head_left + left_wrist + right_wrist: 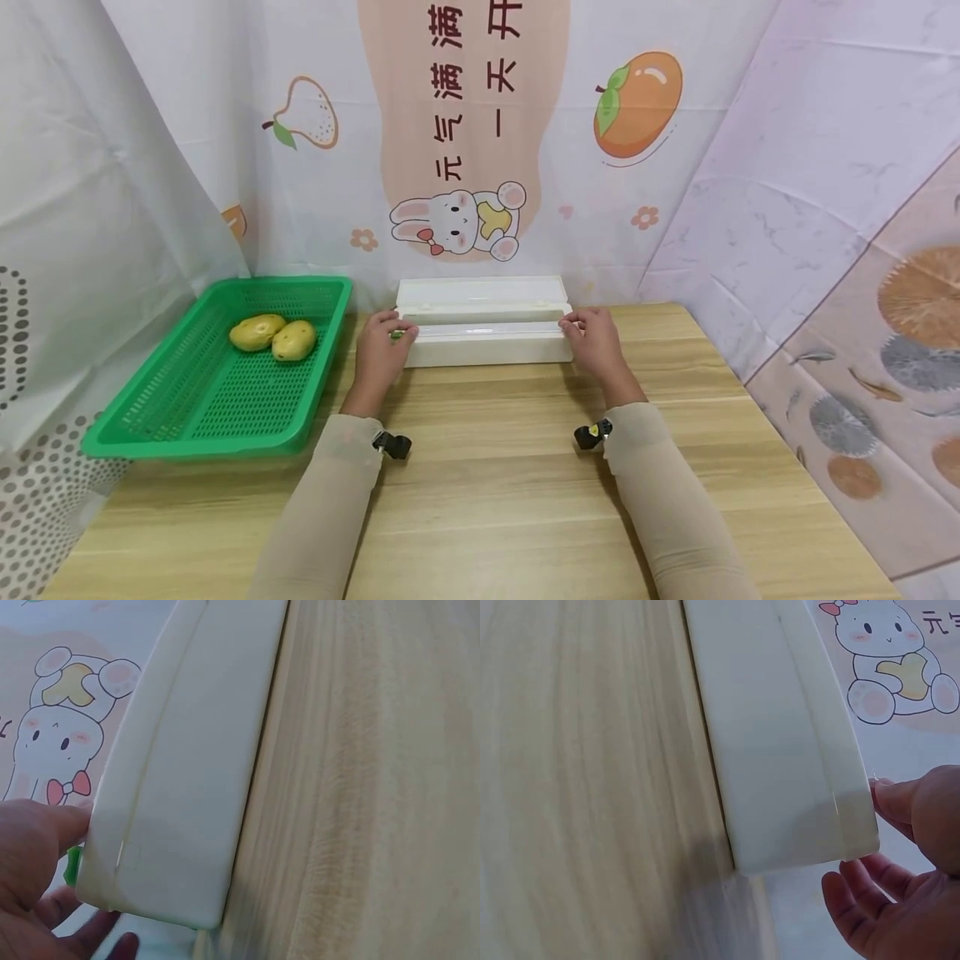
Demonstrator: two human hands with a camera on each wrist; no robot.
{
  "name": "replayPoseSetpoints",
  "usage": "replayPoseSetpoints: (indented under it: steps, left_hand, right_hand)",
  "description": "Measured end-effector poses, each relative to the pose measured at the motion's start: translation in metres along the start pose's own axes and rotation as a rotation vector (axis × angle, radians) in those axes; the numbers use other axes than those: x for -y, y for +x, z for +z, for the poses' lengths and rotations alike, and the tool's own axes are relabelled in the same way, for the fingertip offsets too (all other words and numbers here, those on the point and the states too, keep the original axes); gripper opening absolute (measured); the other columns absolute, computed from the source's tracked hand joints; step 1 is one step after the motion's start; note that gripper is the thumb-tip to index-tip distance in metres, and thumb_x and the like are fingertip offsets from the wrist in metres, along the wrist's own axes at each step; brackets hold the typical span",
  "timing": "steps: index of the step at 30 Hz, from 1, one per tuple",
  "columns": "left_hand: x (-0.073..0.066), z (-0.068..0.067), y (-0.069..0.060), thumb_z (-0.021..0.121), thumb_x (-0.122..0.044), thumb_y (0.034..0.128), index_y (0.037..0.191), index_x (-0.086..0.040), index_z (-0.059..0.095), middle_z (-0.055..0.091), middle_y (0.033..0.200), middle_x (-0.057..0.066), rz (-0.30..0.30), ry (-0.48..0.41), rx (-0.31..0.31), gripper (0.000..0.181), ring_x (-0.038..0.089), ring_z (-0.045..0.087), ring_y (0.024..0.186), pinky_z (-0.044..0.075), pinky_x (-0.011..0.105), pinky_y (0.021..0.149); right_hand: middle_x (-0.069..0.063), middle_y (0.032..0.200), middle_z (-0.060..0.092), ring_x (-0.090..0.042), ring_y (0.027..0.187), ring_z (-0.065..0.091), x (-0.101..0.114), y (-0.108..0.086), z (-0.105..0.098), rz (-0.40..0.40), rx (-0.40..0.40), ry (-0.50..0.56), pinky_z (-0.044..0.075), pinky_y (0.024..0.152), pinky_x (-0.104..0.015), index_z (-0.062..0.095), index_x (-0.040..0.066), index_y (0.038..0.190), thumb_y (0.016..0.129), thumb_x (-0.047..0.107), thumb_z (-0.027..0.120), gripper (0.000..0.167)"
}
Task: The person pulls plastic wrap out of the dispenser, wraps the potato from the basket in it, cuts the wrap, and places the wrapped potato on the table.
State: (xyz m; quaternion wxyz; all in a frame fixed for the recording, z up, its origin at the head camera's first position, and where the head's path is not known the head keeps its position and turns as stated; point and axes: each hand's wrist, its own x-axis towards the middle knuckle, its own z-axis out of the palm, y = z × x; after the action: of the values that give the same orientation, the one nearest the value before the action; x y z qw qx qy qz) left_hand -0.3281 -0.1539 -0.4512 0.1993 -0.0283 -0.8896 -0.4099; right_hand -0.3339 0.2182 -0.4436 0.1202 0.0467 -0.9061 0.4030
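Note:
A long white plastic wrap dispenser [491, 350] lies crosswise on the wooden table, its hinged lid [482, 292] tipped back against the curtain. A shiny clear strip [487, 329] runs along its front top edge. My left hand [381, 354] grips the left end, thumb at the top edge and fingers around the corner. Between its thumb and fingers shows a small green piece [73, 866]. At the opposite end, my right hand [597, 346] holds the corner, and a thin clear wisp shows at the thumb tip [881, 787]. The inside is mostly hidden.
A green plastic basket [217, 454] stands to the left with two potatoes [257, 332] in it. Behind the dispenser hangs a printed curtain [315, 208], and more curtain [825, 333] borders the right side. Wooden tabletop [480, 500] lies between my forearms.

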Motion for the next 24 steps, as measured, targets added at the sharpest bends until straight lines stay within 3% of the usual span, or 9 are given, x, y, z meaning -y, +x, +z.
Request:
replayPoseSetpoints:
  steps: [9,16,24]
  left_hand:
    - [-0.0008,0.0019,-0.0032,0.072,-0.027,0.0991,0.105,-0.004,0.078,0.062,0.136,0.016,0.004,0.010,-0.047,0.025,0.039,0.052,0.132,0.040,0.056,0.113]
    - [-0.0020,0.0031,0.0002,0.072,-0.026,0.0990,0.108,-0.004,0.079,0.060,0.133,0.016,-0.014,0.021,-0.057,0.024,0.038,0.053,0.129,0.041,0.054,0.111]
    - [-0.0044,0.0024,0.0009,0.070,-0.027,0.1006,0.109,-0.003,0.078,0.058,0.135,0.019,0.010,0.003,-0.051,0.027,0.039,0.051,0.130,0.039,0.055,0.112]
  right_hand:
    - [-0.021,0.134,0.044,-0.036,0.116,0.050,0.0007,-0.0001,0.0040,0.002,-0.003,-0.045,0.048,0.098,-0.053,0.068,0.004,0.114,0.109,0.026,0.055,0.026]
    - [-0.019,0.135,0.044,-0.034,0.115,0.052,0.0019,-0.0002,0.0033,0.016,-0.016,-0.050,0.050,0.097,-0.049,0.067,0.003,0.116,0.109,0.027,0.054,0.028]
    - [-0.020,0.135,0.044,-0.035,0.115,0.053,0.0076,-0.0022,0.0016,-0.011,-0.053,-0.052,0.050,0.098,-0.051,0.066,0.002,0.113,0.108,0.025,0.055,0.025]
